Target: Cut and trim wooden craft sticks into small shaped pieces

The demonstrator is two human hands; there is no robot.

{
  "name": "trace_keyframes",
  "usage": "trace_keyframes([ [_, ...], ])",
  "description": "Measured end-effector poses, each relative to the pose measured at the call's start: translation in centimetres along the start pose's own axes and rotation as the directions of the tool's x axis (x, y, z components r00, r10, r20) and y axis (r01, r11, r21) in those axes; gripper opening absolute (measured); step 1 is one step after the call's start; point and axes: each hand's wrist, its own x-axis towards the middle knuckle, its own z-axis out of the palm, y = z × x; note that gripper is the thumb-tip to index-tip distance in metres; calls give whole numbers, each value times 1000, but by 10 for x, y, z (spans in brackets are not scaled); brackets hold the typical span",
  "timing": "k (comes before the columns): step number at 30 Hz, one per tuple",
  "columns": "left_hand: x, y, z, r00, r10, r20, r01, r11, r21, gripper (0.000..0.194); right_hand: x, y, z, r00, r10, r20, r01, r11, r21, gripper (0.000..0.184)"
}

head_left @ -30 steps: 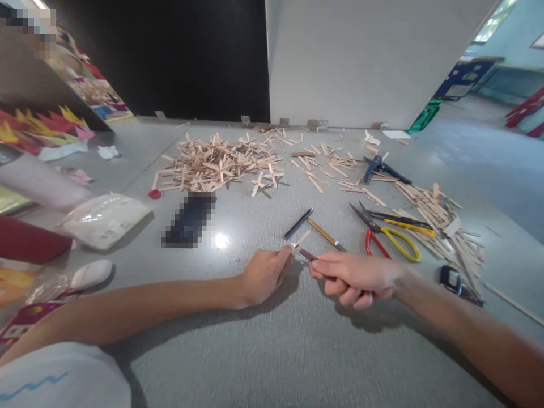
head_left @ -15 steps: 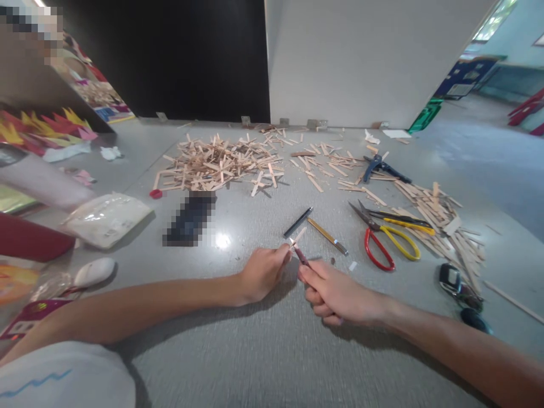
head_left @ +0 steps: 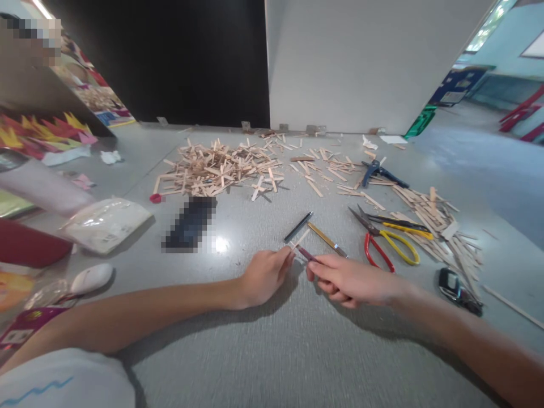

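Observation:
My left hand (head_left: 263, 276) rests on the grey table (head_left: 272, 351) and pinches a short wooden stick (head_left: 300, 240) at its near end. My right hand (head_left: 351, 280) is closed round a dark red craft knife (head_left: 306, 254), whose tip touches the stick just beside my left fingertips. Both hands lie close together at the table's middle. A black pen (head_left: 298, 225) and a gold-coloured knife (head_left: 327, 239) lie just beyond them.
A big heap of wooden sticks (head_left: 216, 166) lies at the back, and more sticks (head_left: 442, 224) lie at the right. Red-and-yellow scissors (head_left: 385, 241), blue pliers (head_left: 380, 170), a dark phone (head_left: 190, 224), a white packet (head_left: 104, 222), a white mouse (head_left: 91, 277) and a key fob (head_left: 453, 280) surround the hands.
My right hand drew back towards me with the knife, then came forward again to the stick. My left hand stayed put, still holding the stick.

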Motion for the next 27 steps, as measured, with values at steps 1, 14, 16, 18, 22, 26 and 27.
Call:
trace_keyframes([
  [1, 1, 0, -1, 1000, 1, -4, -1, 1000, -23, 29, -2, 0, 0, 998, -43, -36, 42, 998, -48, 24],
  [14, 6, 10, -17, 999, -54, 0, 52, 959, -278, 43, -40, -12, 4, 954, -277, -117, 278, 961, -6, 51],
  [16, 6, 11, -17, 998, -57, 3, 55, 958, -281, 42, -43, -12, 5, 942, -296, -158, 288, 955, -69, 49],
  [18, 6, 12, -17, 999, -54, 0, 52, 959, -279, 42, -46, -11, 6, 925, -327, -191, 308, 943, -124, 46],
  [22, 7, 12, -17, 999, -36, -12, 32, 962, -270, 41, -48, -12, 9, 884, -404, -235, 343, 902, -262, 41],
  [26, 6, 10, -16, 999, -13, -40, 3, 970, -245, 39, -43, -13, 8, 923, -310, -228, 265, 942, -207, 24],
  [27, 6, 9, -15, 999, -5, -48, -7, 972, -236, 38, -41, -13, 7, 942, -253, -220, 218, 961, -172, 30],
])
